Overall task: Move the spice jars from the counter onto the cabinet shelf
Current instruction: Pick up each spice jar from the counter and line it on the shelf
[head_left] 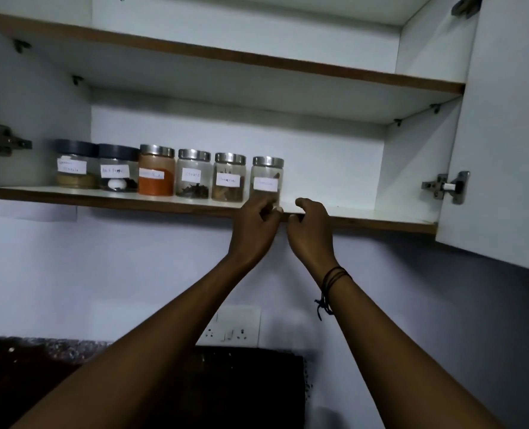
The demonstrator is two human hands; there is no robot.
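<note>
Hands (257, 230) (311, 229) hover by shelf (365, 216), seemingly off jar (266, 178).

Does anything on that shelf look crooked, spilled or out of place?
Nothing stands out. Six labelled spice jars stand upright in a tidy row on the lower shelf, lids on, no spill visible. Both cabinet doors hang open.

Six spice jars are standing in a row on the cabinet shelf (71, 193), each wearing a white paper label with handwriting. The second jar from the left (117, 168), dark-lidded, is showing what reads as "Black Pepper". The fourth jar (193, 174), steel-lidded, is showing "Cloves". The labels on the far-left jar (75, 165), the orange-filled third jar (157, 171), the fifth jar (229, 178) and the right-end jar (266, 178) are carrying writing too blurred to read.
</note>
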